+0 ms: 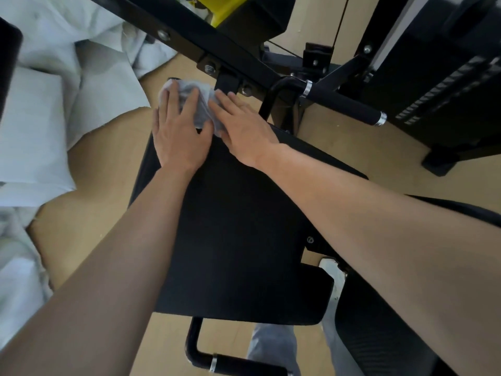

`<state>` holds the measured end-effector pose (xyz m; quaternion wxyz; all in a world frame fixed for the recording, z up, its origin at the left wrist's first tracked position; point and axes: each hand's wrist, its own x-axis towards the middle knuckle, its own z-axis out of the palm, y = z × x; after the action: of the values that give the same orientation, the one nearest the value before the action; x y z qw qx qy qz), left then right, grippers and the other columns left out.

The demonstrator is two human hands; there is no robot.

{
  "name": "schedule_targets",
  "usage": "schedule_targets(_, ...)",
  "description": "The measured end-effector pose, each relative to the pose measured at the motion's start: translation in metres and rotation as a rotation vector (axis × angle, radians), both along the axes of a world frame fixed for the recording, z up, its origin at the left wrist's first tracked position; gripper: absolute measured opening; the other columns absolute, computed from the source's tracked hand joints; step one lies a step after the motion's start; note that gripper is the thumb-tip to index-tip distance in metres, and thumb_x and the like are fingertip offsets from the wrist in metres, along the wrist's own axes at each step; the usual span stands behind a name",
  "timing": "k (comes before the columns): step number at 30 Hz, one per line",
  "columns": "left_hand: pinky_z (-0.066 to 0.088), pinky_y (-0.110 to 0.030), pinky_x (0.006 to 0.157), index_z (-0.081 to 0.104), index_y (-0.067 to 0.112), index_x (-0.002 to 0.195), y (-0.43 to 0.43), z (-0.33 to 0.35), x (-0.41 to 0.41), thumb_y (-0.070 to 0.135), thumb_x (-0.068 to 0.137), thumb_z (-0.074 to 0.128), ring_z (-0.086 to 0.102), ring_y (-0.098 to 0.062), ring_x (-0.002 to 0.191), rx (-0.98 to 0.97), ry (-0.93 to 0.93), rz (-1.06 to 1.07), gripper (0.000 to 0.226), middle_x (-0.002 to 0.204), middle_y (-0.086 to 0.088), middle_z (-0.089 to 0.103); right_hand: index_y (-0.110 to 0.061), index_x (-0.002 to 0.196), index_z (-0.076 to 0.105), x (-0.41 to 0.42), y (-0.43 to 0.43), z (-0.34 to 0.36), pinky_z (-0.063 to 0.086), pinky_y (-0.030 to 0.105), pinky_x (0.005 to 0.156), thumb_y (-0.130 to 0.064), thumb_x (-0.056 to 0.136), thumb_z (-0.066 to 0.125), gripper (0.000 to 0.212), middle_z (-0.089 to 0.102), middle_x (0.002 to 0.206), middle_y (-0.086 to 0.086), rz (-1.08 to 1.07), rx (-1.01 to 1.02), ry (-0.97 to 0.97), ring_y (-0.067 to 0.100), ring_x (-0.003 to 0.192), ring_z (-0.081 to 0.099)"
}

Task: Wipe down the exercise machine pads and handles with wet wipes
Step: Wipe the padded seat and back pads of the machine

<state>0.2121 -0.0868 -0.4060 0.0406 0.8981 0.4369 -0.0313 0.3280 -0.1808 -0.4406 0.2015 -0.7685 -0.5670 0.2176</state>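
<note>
A long black pad (238, 218) of the exercise machine runs away from me down the middle of the view. At its far end lies a crumpled white wet wipe (202, 103). My left hand (179, 131) presses flat on the wipe's left part with its fingers spread. My right hand (244, 128) lies flat on the wipe's right part, fingers straight. A black foam handle (344, 105) with chrome rings sticks out to the right beyond the pad. Another black handle (244, 366) shows below the pad's near end.
The black steel frame (206, 42) crosses above the pad, with a yellow part (222, 6) at the top. The weight stack housing (433, 77) stands at the right. White sheeting (54, 104) covers the floor at the left. A black mesh chair (385, 335) is at the lower right.
</note>
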Motion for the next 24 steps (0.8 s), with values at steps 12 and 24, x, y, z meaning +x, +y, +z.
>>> schedule_targets(12, 0.015, -0.051, 0.128, 0.044, 0.025, 0.154, -0.117, -0.018, -0.085, 0.033, 0.101, 0.058, 0.015, -0.029, 0.158, -0.026, 0.046, -0.292, 0.055, 0.168, -0.010, 0.025, -0.009, 0.148, 0.048, -0.086, -0.146, -0.035, 0.032, 0.050, 0.121, -0.009, 0.092, 0.068, 0.060, 0.038, 0.160, 0.013, -0.333, 0.144, 0.195, 0.025, 0.153, 0.027)
schedule_targets(24, 0.025, -0.056, 0.121, 0.041, 0.023, 0.154, -0.144, -0.001, -0.154, 0.040, 0.098, 0.057, 0.022, -0.033, 0.155, 0.036, 0.066, 0.062, 0.061, 0.168, -0.007, 0.027, -0.023, 0.153, 0.042, -0.133, -0.139, -0.026, 0.020, 0.062, 0.122, -0.030, 0.101, 0.052, 0.053, 0.026, 0.165, 0.015, -0.018, 0.125, 0.008, 0.044, 0.153, 0.014)
